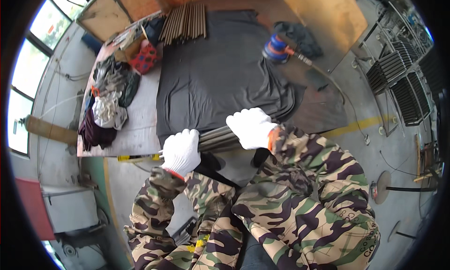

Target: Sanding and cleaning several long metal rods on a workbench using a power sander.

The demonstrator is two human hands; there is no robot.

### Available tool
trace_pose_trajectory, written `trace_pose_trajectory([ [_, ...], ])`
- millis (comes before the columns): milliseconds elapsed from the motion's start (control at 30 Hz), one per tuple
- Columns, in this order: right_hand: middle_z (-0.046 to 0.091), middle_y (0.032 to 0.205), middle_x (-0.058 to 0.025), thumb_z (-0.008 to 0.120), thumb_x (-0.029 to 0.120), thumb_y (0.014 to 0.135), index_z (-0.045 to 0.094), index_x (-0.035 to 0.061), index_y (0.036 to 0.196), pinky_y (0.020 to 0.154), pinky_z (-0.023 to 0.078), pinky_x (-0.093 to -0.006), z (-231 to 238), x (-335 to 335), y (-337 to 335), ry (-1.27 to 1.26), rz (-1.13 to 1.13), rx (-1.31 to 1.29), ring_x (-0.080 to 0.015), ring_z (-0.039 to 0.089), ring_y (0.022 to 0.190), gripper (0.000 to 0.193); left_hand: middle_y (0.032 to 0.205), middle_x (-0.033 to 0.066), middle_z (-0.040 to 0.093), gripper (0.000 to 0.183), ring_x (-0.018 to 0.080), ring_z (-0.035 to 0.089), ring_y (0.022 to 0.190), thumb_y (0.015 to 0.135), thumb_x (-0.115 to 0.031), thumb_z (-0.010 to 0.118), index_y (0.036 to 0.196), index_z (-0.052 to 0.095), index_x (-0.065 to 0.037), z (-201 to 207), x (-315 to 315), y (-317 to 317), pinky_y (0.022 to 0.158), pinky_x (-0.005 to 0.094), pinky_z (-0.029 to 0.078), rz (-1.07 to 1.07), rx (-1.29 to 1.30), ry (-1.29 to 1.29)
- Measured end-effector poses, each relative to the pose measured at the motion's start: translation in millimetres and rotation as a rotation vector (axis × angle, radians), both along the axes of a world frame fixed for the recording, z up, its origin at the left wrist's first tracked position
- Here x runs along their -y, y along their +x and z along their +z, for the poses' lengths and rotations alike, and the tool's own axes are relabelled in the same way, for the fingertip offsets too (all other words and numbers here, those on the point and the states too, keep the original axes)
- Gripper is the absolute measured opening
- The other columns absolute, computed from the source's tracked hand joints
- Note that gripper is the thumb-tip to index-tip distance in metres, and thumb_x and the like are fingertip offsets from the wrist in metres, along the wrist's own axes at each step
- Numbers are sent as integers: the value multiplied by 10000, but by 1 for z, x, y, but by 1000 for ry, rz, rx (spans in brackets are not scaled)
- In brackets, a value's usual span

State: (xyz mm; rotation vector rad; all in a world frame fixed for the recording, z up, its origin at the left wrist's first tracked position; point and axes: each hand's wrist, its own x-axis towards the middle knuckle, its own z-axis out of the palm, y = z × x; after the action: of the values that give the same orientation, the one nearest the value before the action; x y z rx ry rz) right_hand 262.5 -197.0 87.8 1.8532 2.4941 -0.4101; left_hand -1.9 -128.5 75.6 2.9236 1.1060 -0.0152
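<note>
Both of my hands wear white knit gloves. My left hand point(182, 151) is closed around the left end of a bundle of grey metal tubes point(218, 139). My right hand point(251, 128) grips the same bundle farther right, with its fingers wrapped over the top. The bundle lies crosswise at the near edge of a table, along the border of a dark cloth point(206, 73) spread over the tabletop. How many tubes each palm encloses is hidden by the gloves.
More brownish tubes point(185, 23) lie at the table's far end. A blue round sander point(277, 49) with a hose rests at the right. Crumpled rags point(110, 110) and a red patterned cloth point(144, 57) lie at the left. Black metal frames point(398, 77) stand on the right floor.
</note>
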Motion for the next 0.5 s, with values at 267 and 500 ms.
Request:
trace_pose_trajectory([
  [267, 716, 1070, -145, 788, 227, 814, 619, 72, 1206, 804, 596, -494, 31, 48, -22, -6, -47, -231, -359, 739, 985, 454, 925, 62, 617, 452, 280, 658, 858, 818, -188, 701, 1253, 674, -68, 91, 28, -16, 723, 460, 499, -242, -77, 377],
  [500, 747, 918, -224, 760, 165, 824, 680, 27, 1111, 807, 593, -442, 36, -8, 9, 187, -257, -724, -394, 764, 864, 329, 1114, 174, 661, 595, 399, 653, 1173, 684, -25, 806, 1265, 691, 29, 134, -43, 28, 1046, 593, 538, -392, 624, 741],
])
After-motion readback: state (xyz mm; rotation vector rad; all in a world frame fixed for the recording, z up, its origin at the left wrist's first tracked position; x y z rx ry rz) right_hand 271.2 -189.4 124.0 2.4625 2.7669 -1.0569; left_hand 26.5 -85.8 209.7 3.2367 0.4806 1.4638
